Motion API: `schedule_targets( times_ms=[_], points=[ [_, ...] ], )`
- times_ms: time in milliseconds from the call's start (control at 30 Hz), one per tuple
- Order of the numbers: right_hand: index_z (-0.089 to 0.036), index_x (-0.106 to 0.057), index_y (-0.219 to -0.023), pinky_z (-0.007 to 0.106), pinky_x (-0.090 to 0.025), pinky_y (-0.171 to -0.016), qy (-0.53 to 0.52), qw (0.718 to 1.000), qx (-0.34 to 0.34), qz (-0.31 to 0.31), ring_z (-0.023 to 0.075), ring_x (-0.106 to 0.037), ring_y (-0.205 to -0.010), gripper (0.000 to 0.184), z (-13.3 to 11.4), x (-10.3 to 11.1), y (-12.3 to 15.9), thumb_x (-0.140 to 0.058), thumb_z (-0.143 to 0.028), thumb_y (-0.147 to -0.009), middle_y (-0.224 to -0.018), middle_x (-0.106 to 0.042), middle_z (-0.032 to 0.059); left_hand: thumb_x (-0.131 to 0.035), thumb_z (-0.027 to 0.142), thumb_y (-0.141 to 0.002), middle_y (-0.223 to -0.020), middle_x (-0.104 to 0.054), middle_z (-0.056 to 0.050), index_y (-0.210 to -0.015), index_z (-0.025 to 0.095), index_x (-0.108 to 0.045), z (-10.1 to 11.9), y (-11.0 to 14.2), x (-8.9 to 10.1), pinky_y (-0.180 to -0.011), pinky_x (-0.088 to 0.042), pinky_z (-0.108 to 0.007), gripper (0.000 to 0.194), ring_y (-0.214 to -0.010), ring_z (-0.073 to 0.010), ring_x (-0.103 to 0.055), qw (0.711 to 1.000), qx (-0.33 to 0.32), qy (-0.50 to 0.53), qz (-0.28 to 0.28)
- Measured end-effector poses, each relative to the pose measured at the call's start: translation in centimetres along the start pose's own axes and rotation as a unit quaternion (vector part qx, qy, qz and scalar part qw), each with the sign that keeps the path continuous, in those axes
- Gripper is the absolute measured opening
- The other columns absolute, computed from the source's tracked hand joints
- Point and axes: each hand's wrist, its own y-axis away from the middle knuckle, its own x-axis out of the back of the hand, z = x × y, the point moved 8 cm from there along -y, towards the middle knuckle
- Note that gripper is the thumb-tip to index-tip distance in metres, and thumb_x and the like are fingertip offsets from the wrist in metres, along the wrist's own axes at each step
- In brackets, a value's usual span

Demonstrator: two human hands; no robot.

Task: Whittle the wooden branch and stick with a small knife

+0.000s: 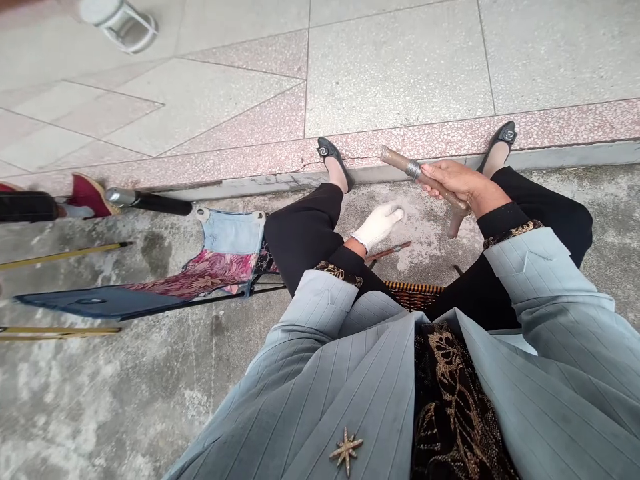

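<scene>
1. Stick [400, 161] sits in the right hand [453, 181], raised over the concrete [210, 393] between the knees, slanting, its far end toward the step [400, 80].
2. Right hand is bare and wrapped around the shaft, thumb on top. A wire band [413, 169] shows just past the thumb; the fork [455, 223] hangs below, by the wrist. Holding near the fork probably keeps the weight close and leaves the banded end exposed. The band looks like a binding, perhaps a mend.
3. Left hand [377, 227] wears a white glove and is apart from the stick, over the ground by the left knee. Its fingers are mostly hidden, so I cannot tell whether it is clenched or holding anything. The glove may be there to guard the skin.
4. Both shoes [333, 160] rest at the step's pink edge, set wide, likely for steadiness and to make room between the legs.
5. Wicker [415, 293] shows between the thighs, with a thin reddish rod [393, 252] near the glove.
6. Chair [225, 230], part denim and part floral, stands close beside the left knee and crowds that side. Past it are yellow poles [65, 255], a dark tube [155, 201] and another person's red shoe [86, 195]; a stool [131, 28] stands farther off on the tiles.
</scene>
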Motion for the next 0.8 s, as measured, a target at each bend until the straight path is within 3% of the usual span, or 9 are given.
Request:
schedule_targets(
  times_ms=[167,300,433,533,667,733,800],
  points=[
    [-0.019,-0.059,-0.082,0.022,-0.04,-0.045,-0.019,0.998,0.007,-0.065,0.0097,-0.047,-0.052,0.052,-0.4,-0.9,0.9,-0.07,-0.068,-0.097,-0.069,-0.057,0.0019,-0.05,0.04,-0.1,-0.078,-0.063,-0.002,-0.086,0.018,-0.058,0.3,0.4,0.8,-0.063,-0.042,-0.026,0.027,-0.066,-0.0133,-0.054,0.999,0.028,0.021,0.031],
    [-0.018,-0.059,-0.084,0.023,-0.043,-0.049,0.034,0.987,0.025,-0.153,0.0097,-0.048,-0.053,0.056,-0.6,-2.0,1.7,-0.07,-0.072,-0.095,-0.069,-0.057,0.0016,-0.05,0.039,-0.101,-0.078,-0.064,-0.003,-0.084,0.018,-0.06,0.3,0.1,1.9,-0.068,-0.045,-0.029,0.029,-0.071,-0.0154,-0.056,0.997,0.026,-0.034,0.066],
    [-0.016,-0.059,-0.08,0.025,-0.042,-0.053,0.153,0.946,-0.009,-0.285,0.0097,-0.048,-0.054,0.066,1.0,-3.8,2.5,-0.066,-0.08,-0.092,-0.068,-0.057,0.002,-0.045,0.029,-0.102,-0.081,-0.065,-0.005,-0.084,0.018,-0.061,0.1,-0.9,3.0,-0.08,-0.049,-0.031,0.026,-0.081,-0.0184,-0.061,0.992,0.018,-0.08,0.097],
    [-0.016,-0.059,-0.075,0.026,-0.041,-0.057,0.243,0.908,-0.053,-0.338,0.0105,-0.049,-0.056,0.068,2.8,-4.6,2.4,-0.061,-0.082,-0.093,-0.066,-0.056,0.0011,-0.049,0.029,-0.099,-0.084,-0.066,-0.005,-0.082,0.019,-0.059,0.4,-1.0,3.1,-0.084,-0.048,-0.032,0.022,-0.084,-0.0198,-0.061,0.988,0.007,-0.127,0.084],
    [-0.016,-0.059,-0.07,0.026,-0.038,-0.059,0.346,0.864,-0.137,-0.339,0.0109,-0.047,-0.055,0.057,4.8,-4.9,2.1,-0.061,-0.061,-0.104,-0.062,-0.056,0.0002,-0.045,0.034,-0.101,-0.086,-0.068,-0.006,-0.086,0.018,-0.062,1.3,-0.2,2.4,-0.084,-0.048,-0.033,0.028,-0.082,-0.0204,-0.061,0.981,-0.014,-0.188,0.043],
    [-0.015,-0.058,-0.066,0.028,-0.037,-0.06,0.407,0.84,-0.181,-0.311,0.0108,-0.046,-0.054,0.053,5.5,-4.6,2.0,-0.062,-0.048,-0.108,-0.06,-0.055,0.0013,-0.045,0.034,-0.1,-0.082,-0.066,-0.005,-0.085,0.018,-0.063,1.6,0.1,1.8,-0.083,-0.047,-0.033,0.029,-0.079,-0.0198,-0.059,0.979,-0.025,-0.2,0.014],
    [-0.014,-0.059,-0.064,0.029,-0.037,-0.061,0.441,0.834,-0.207,-0.258,0.0115,-0.046,-0.054,0.052,5.5,-3.9,1.5,-0.065,-0.043,-0.107,-0.06,-0.058,0.004,-0.046,0.035,-0.099,-0.077,-0.062,-0.003,-0.083,0.018,-0.063,1.6,0.3,1.2,-0.08,-0.046,-0.032,0.029,-0.075,-0.0187,-0.056,0.978,-0.03,-0.207,-0.016]
  ],
)
